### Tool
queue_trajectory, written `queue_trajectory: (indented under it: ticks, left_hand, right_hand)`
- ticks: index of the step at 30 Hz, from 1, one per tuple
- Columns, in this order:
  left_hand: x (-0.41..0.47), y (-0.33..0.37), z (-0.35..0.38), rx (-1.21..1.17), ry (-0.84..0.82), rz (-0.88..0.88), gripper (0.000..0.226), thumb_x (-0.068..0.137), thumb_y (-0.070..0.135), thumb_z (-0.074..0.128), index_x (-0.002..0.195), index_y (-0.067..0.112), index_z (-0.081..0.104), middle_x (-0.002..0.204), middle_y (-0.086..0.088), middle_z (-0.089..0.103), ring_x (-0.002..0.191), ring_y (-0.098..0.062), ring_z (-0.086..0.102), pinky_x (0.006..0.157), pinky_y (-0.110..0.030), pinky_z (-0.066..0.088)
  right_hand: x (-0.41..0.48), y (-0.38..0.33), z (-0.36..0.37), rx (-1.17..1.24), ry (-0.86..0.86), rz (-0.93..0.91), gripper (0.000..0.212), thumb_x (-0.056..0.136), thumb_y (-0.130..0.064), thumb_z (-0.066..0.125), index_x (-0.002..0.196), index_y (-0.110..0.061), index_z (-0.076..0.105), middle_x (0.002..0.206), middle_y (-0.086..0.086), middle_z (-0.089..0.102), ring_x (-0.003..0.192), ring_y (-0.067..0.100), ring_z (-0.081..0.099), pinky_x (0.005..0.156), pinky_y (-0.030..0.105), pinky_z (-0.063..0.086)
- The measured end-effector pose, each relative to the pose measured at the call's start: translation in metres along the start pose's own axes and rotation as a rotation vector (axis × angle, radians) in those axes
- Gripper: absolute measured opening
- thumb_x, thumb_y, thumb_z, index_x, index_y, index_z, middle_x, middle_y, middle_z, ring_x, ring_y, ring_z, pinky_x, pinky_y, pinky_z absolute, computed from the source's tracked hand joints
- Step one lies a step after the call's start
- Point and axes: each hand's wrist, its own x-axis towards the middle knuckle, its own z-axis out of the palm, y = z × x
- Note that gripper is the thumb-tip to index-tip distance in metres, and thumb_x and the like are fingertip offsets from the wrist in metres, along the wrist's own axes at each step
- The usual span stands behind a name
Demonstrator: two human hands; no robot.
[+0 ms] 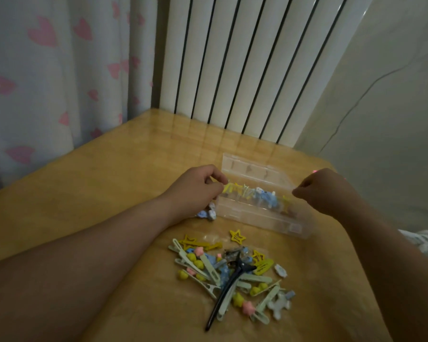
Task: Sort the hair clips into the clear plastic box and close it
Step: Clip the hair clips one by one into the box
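Observation:
A clear plastic box stands open on the wooden table, its lid tilted up at the back. Yellow, white and blue clips lie inside it. My left hand is at the box's left end, fingers curled, pinching a yellow clip over the rim. My right hand hovers at the box's right end with curled fingers; what it holds, if anything, is hidden. A pile of hair clips lies nearer to me, with a long black clip across it.
Two small blue and white clips lie under my left wrist beside the box. A yellow star clip sits between box and pile. A white radiator and a heart-print curtain stand behind the table; a wall is on the right.

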Motion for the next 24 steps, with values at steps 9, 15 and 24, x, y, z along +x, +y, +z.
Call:
queue_trajectory:
  ticks: [9,15,24]
  left_hand:
    - [-0.002,0.003,0.002,0.024,0.016,0.017,0.013,0.100,0.018,0.064,0.110,0.024,0.071,0.073,-0.003,0.066,0.064,-0.015,0.060,0.061,-0.032,0.048]
    - [0.000,0.001,0.002,0.031,0.033,0.031,0.014,0.100,0.019,0.065,0.111,0.025,0.071,0.072,-0.001,0.065,0.064,-0.012,0.061,0.062,-0.030,0.048]
    - [0.003,-0.003,0.003,0.049,0.053,0.035,0.014,0.099,0.020,0.066,0.109,0.027,0.072,0.077,-0.016,0.068,0.061,-0.007,0.060,0.061,-0.027,0.047]
  right_hand:
    - [-0.117,-0.067,-0.008,0.467,-0.065,-0.568,0.014,0.089,-0.045,0.068,0.094,-0.037,0.078,0.084,-0.021,0.074,0.078,-0.004,0.069,0.065,0.018,0.056]
    - [-0.131,-0.084,0.011,0.323,-0.330,-0.677,0.021,0.093,-0.039,0.078,0.113,-0.035,0.079,0.090,-0.019,0.075,0.083,-0.006,0.069,0.072,0.013,0.055]
    - [-0.134,-0.098,0.016,0.165,-0.352,-0.655,0.015,0.088,-0.031,0.073,0.102,-0.031,0.077,0.089,-0.016,0.070,0.081,0.004,0.066,0.072,0.028,0.059]
